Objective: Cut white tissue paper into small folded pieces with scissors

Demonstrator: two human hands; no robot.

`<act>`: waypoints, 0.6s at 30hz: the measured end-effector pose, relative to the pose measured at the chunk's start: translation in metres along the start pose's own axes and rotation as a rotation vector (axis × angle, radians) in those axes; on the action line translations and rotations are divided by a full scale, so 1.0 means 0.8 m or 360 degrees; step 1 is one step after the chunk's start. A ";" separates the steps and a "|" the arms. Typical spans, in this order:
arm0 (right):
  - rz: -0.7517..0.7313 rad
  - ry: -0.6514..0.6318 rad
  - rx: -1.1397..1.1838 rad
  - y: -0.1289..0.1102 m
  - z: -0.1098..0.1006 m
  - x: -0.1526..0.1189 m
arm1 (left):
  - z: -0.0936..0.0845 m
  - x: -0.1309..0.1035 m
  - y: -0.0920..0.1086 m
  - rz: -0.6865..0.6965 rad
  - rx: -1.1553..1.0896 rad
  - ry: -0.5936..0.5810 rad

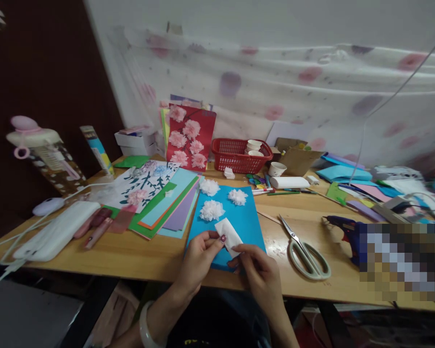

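Note:
Between both hands is a folded piece of white tissue paper (pixel 229 233), held over the near part of a blue sheet of card (pixel 253 223). My left hand (pixel 199 253) pinches its left edge between thumb and fingers. At its lower right end, the fingers of my right hand (pixel 259 266) are closed on the same tissue. Farther up the blue card lie three fluffy white paper flowers (pixel 212 210), just beyond the tissue. Open-bladed scissors (pixel 304 256) with pale green handles rest on the table to the right of my right hand.
Coloured paper (pixel 166 212) is stacked at left, beside a white power bank (pixel 58 232) and cables. Behind stand a red card with pink flowers (pixel 191 137) and a red basket (pixel 232 157) with paper cups. A glue gun (pixel 344 227) lies at right.

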State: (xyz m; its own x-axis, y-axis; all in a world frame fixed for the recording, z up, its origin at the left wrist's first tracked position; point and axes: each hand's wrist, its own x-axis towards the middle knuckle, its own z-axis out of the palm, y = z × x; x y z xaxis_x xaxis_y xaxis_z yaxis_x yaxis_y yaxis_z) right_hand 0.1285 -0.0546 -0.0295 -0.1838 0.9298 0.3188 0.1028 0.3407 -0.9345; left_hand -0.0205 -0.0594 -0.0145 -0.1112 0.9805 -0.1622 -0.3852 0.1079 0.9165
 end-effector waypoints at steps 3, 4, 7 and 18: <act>0.0014 -0.0057 0.0078 -0.001 -0.002 -0.004 | -0.002 -0.002 0.002 0.0076 0.0118 0.0019; 0.0019 -0.0088 0.0101 -0.001 -0.005 -0.005 | -0.004 -0.002 0.003 0.0163 0.0202 0.0047; 0.0012 -0.0090 0.0024 -0.001 -0.024 -0.006 | -0.014 -0.005 0.013 0.0622 0.0506 0.0183; 0.0269 0.0569 -0.1774 0.027 -0.164 0.007 | -0.034 -0.018 0.041 0.0944 0.0561 0.0154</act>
State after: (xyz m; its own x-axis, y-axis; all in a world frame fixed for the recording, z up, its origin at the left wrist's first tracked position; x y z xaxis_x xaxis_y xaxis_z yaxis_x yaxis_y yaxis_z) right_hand 0.2580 -0.0234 -0.0272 0.1799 0.9004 0.3962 0.9282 -0.0220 -0.3714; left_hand -0.0564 -0.0746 0.0082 -0.2987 0.8729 0.3859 0.0845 -0.3786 0.9217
